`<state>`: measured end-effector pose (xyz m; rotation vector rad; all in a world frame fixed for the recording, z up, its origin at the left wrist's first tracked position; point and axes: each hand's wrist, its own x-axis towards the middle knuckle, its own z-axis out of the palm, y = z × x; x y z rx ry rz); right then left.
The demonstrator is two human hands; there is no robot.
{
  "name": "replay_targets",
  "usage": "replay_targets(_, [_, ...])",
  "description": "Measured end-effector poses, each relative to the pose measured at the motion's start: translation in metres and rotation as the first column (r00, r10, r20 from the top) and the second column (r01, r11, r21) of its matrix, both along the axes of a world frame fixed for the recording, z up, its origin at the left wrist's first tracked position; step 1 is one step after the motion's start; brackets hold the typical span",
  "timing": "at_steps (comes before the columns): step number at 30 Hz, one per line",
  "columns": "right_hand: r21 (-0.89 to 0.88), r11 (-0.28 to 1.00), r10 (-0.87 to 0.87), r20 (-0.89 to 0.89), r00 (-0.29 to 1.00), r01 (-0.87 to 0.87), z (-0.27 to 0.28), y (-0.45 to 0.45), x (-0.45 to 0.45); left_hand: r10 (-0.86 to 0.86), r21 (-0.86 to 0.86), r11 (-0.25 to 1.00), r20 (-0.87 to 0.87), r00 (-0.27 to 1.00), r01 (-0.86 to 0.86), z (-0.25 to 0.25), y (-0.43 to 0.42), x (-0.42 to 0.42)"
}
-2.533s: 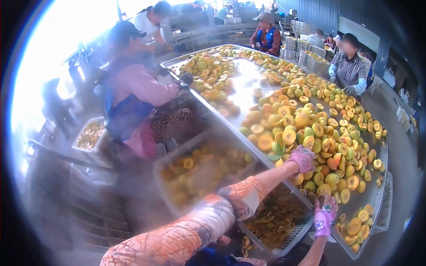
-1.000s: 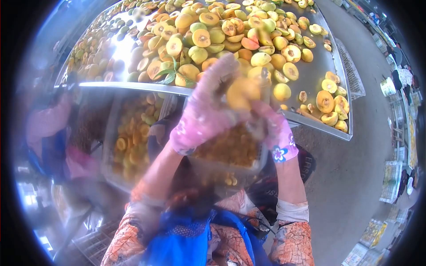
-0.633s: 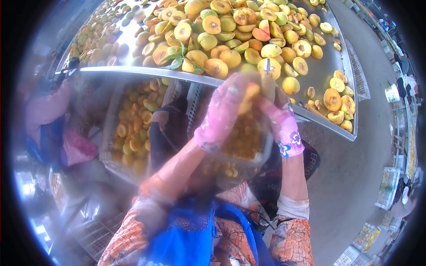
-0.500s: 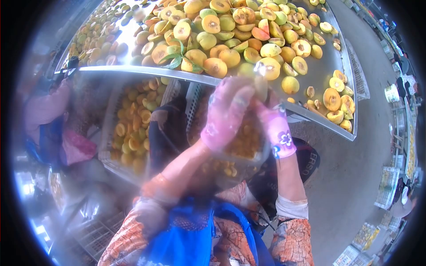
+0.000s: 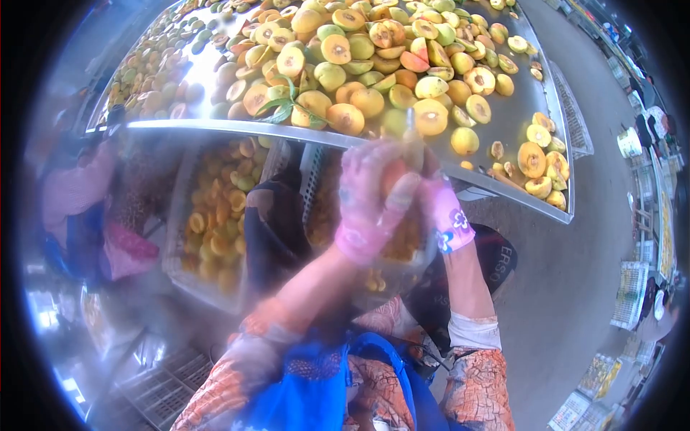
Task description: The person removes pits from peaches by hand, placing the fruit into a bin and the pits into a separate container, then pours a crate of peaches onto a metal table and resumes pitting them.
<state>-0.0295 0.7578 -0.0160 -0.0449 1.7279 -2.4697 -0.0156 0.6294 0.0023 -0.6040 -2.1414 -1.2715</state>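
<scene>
Both my hands wear pink gloves with a flower print and are close together at the table's near edge. My left hand (image 5: 370, 194) has its fingers curled round a peach (image 5: 394, 174), which shows as a blurred orange patch between the gloves. My right hand (image 5: 436, 197) is closed against it on the right, its fingers mostly hidden. A thin greyish upright thing (image 5: 410, 121) sticks up above the right fingers; blur hides what kind it is. Just beyond lie many halved yellow peaches (image 5: 345, 118) on the metal table (image 5: 503, 129).
Below the table, a crate of peach halves (image 5: 215, 223) stands at left, and another container of fruit (image 5: 402, 248) sits under my hands. A leafy sprig (image 5: 284, 108) lies among the peaches. Another person's pink sleeve (image 5: 79, 179) is at far left. Crates (image 5: 631, 294) line the right side.
My hands have come slightly down from the table's edge, and the left has turned, showing its thumb and the orange fruit. The view has shifted a little.
</scene>
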Motion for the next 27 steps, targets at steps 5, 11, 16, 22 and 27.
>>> replay_targets(5, [-0.107, 0.993, 0.049, -0.044, 0.998, -0.054, 0.003, 0.005, 0.008, -0.027, 0.137, 0.990, 0.018, 0.999, 0.024, -0.012, -0.003, -0.004])
replay_targets(11, [0.533, 0.803, 0.166, 0.230, 0.959, -0.267, 0.037, 0.048, 0.014, -0.585, 0.949, 0.289, 0.278, 0.762, -0.124, 0.031, -0.038, -0.015])
replay_targets(16, [0.644, 0.760, -0.201, 0.107, 0.974, 0.086, 0.056, 0.037, 0.036, -0.806, 0.992, 0.010, 0.083, 0.586, -0.127, 0.042, -0.050, -0.004])
replay_targets(22, [0.704, 0.697, -0.158, -0.032, 0.987, 0.134, 0.041, 0.003, 0.061, -0.660, 0.947, 0.282, 0.307, 0.686, -0.153, 0.039, -0.032, -0.002])
replay_targets(27, [0.790, 0.530, 0.038, -0.386, 0.922, 0.309, 0.003, -0.001, 0.063, -0.651, 0.945, 0.281, 0.314, 0.691, -0.166, 0.028, -0.033, -0.007])
